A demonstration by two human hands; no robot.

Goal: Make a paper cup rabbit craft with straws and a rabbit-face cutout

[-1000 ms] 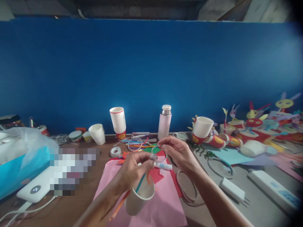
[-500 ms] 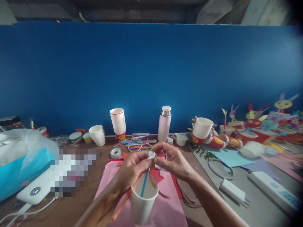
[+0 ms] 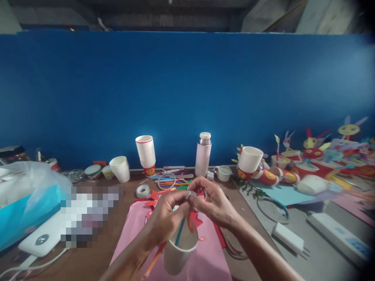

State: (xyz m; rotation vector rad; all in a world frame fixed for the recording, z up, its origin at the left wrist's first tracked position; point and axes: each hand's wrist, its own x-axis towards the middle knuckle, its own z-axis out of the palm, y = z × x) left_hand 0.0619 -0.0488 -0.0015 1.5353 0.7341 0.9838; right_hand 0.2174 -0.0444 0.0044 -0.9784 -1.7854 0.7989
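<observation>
Since the left hand and right hand are both closed, pinching a small pale loop above a paper cup with a blue straw, a loosened pinch could drop them onto the pink paper.

Dim soft light, faint shadows; blue wall bowed at frame edges; right corners dark, blurred.

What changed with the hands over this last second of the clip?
The left hand and right hand have come together from apart, their fingers now meeting around a small pale piece above the paper cup, which has swung more upright. The thermos and stacked paper cups stayed where they were.
</observation>
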